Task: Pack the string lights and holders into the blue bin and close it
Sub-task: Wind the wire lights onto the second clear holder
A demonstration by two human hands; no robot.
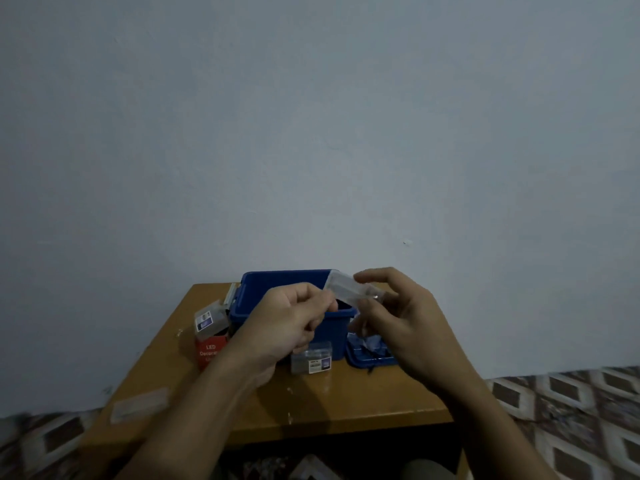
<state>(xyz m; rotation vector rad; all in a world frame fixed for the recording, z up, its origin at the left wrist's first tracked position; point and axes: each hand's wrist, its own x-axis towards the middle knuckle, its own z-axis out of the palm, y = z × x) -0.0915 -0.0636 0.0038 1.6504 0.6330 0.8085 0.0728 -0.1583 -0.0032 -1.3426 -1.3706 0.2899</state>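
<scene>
The person's two hands were raised together over the open blue bin (287, 282), sharing one clear case (349, 289) between them. The right hand (405, 320) held the case from its right side, thumb beneath and fingers curved over the top, while the left hand (291, 320), fingers curled in tight, pinched at the case's other end; what exactly sat between those fingertips was too small to tell. The bin stood on the wooden bench (346, 400) directly under and behind both hands, against the pale wall. Its blue lid (367, 360) lay flat on the bench below the right hand, just beside the bin. Beneath the left hand, in front of the bin, rested a small clear box (311, 362) with a label. Out to the left of the left hand a labelled clear box (210, 320) sat on a red box (209, 353), and nearer the person's left forearm lay a clear strip (138, 405).
</scene>
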